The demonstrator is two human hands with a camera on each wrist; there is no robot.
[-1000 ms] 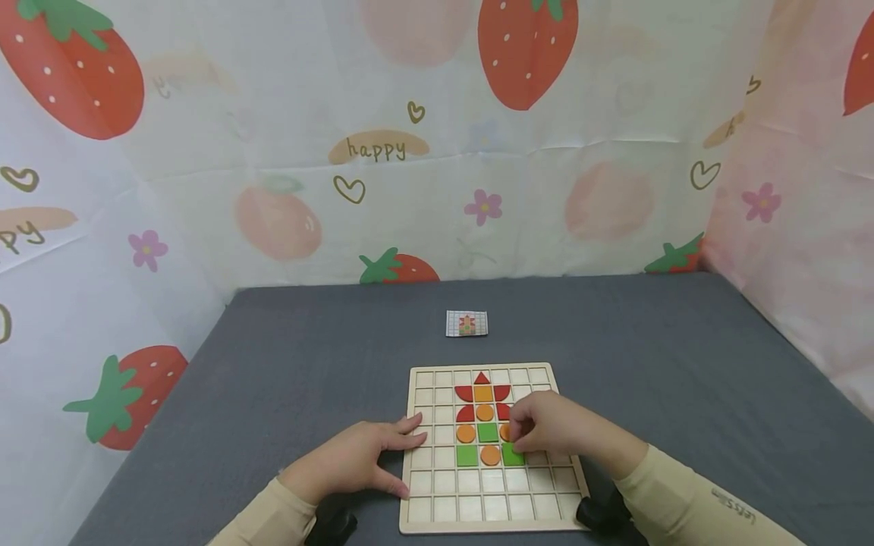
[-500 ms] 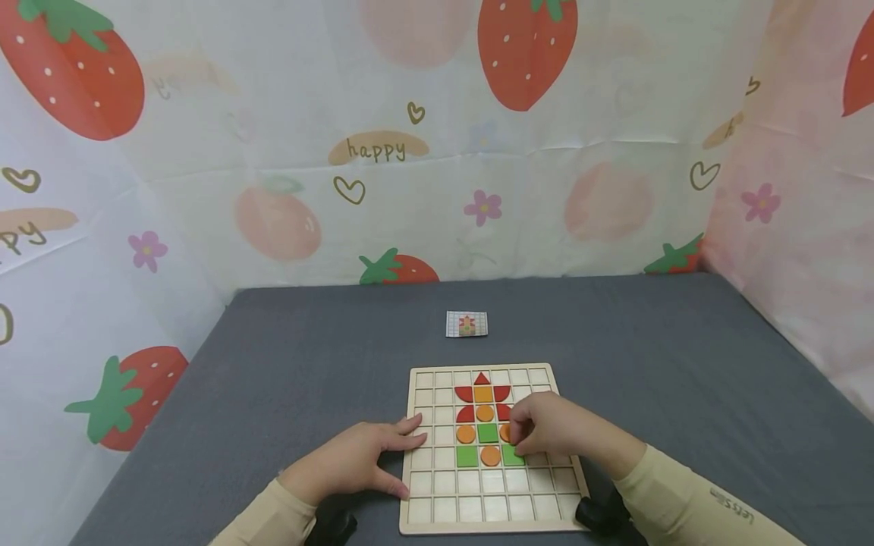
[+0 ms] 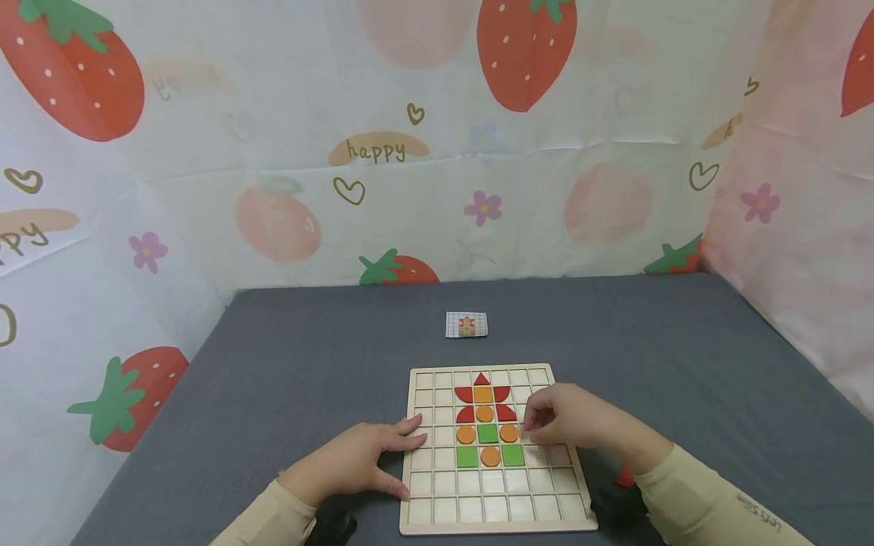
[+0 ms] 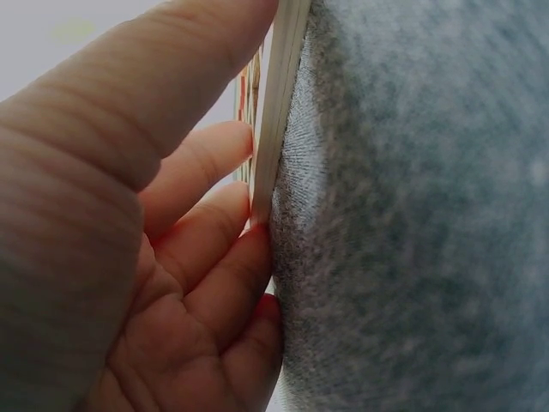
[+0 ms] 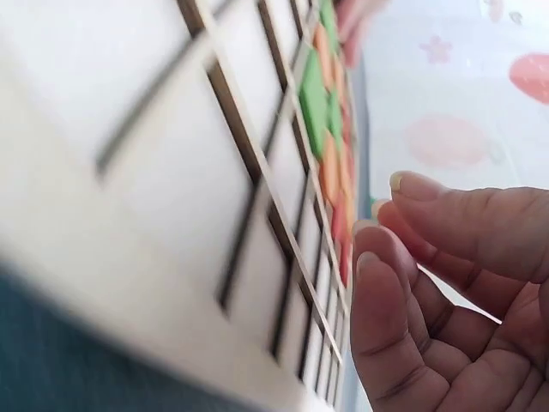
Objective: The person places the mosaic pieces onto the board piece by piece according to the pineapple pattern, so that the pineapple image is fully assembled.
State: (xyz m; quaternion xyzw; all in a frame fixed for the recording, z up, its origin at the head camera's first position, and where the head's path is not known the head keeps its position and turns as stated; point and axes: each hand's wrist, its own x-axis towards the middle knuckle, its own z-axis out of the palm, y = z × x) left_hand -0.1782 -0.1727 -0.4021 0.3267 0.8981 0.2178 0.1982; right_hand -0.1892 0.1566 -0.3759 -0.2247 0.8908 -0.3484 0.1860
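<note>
A square wooden grid board [image 3: 498,527] lies on the grey cloth, with colored pieces in a figure at its middle. Among them are an orange round piece [image 3: 508,433] and a green square piece [image 3: 513,455] on the right side. My left hand [image 3: 362,455] rests at the board's left edge, its thumb and fingers spread against the rim. Just above the right-hand cells hovers my right hand [image 3: 573,417], beside the orange round piece. Its fingers are loosely bent with a gap to the thumb; the right wrist view shows nothing between them.
A small pattern card [image 3: 466,324] lies behind the board. A red piece [image 3: 624,476] shows partly beside the right wrist; the forearm hides what lies around it. Strawberry-printed curtains [image 3: 416,205] border the table [image 3: 328,341] at the back and sides.
My right hand has moved off the green square piece, to the right and slightly up. The orange and green pieces there now show fully, and a red piece appears by the wrist. My left hand stays still.
</note>
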